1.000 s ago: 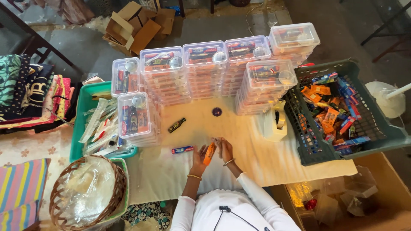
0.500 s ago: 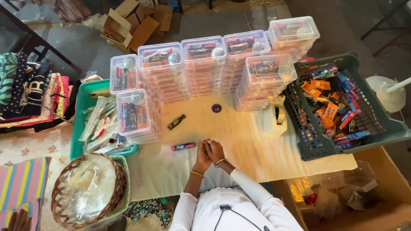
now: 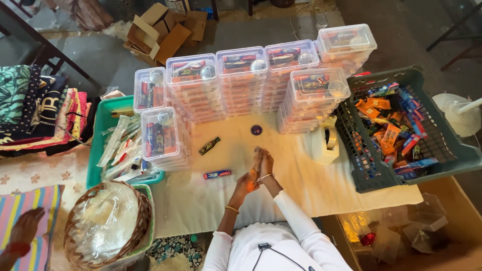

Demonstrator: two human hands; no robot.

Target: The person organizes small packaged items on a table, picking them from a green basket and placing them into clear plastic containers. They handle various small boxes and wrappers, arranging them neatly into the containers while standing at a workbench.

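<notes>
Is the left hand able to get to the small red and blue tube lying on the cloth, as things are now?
Probably yes. The tube lies bare on the cloth, just to the left of the left hand, with nothing between them. But that hand is pressed with the right hand around an orange packet.

A smooth, shiny orange packet (image 3: 251, 176) is pressed between the left hand (image 3: 244, 183) and the right hand (image 3: 264, 163). Under them a soft, matt cream cloth (image 3: 301, 183) is spread. Behind the hands, clear glossy plastic boxes (image 3: 241, 75) are stacked. To the right of the hands, a dull green plastic crate (image 3: 442, 145) is filled with shiny wrappers. To the left, a rough woven basket (image 3: 75, 236) is lined with crinkly clear plastic. Far behind, matt brown cardboard (image 3: 160, 32) is piled.
</notes>
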